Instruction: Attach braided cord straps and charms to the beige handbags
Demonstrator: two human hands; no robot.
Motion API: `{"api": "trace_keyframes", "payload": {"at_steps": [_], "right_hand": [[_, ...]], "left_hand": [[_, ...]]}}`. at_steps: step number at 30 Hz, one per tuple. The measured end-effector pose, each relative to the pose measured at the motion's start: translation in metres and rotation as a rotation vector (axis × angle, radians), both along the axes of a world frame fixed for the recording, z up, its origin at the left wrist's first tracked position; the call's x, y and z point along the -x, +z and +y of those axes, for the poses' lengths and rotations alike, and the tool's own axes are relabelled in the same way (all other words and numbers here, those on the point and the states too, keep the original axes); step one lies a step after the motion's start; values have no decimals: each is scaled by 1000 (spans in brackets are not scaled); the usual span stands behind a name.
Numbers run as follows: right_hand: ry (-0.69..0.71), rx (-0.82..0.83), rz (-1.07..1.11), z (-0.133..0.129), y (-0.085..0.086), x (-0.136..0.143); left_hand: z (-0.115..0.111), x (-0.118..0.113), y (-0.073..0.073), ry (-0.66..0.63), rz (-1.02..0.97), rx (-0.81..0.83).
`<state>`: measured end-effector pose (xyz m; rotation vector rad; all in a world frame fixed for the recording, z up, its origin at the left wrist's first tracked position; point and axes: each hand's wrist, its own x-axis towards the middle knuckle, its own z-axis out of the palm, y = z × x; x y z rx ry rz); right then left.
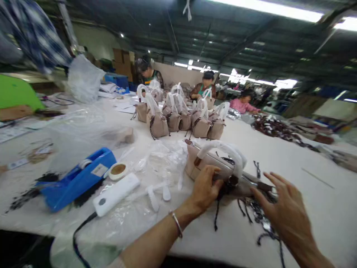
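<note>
A beige handbag (192, 162) lies tilted on the table before me, its handles (220, 147) wrapped in white material. My left hand (205, 188) is closed on the near side of the bag, fingers curled by the handle base; what the fingertips pinch is partly hidden. At the bag's right end, my right hand (284, 204) is open with fingers spread, its thumb at the edge of the bag. Dark braided cords and a metal chain (259, 214) lie under and beside that hand.
Several similar beige bags (158, 124) stand farther back. To the left are a blue tape dispenser (80, 178), a tape roll (117, 171), a white power strip (116, 194) and clear plastic wrap (164, 160). Across the table, people (205, 87) work near piled dark straps (275, 128).
</note>
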<state>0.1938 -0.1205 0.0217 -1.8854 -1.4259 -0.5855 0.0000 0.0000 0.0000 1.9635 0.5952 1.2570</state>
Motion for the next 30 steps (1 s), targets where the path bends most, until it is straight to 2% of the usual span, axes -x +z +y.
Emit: {"api": "trace_keyframes", "payload": {"at_steps": [3,6,8,11,13,15,17,19,22,25,30], "right_hand": [[-26,316,233,10,2,-16],[-139,409,487,18,9,-14],[-138,343,724,22,15,-2],[52,111,1242,24,17,22],[131,-97,1516,25,12,39],[153,-282,1645,22,3,55],[145,-385,1626,16,-5,68],[138,-371,1542,10,-9,75],[152,-217,1411,6,-6,74],[144,-43,1248,7,1,61],[-28,214,907,3,15,43]], "left_hand": [[-8,21,-15,14,89,29],[-6,60,-24,126,254,-46],[3,95,-26,293,387,-140],[23,145,-29,496,717,-196],[36,167,-32,544,928,-187],[42,177,-36,522,1084,-159],[43,179,-38,481,1181,-148],[41,178,-38,455,1226,-157],[40,176,-35,437,1229,-161],[40,179,-32,449,1177,-100],[42,192,-37,490,1004,107]]}}
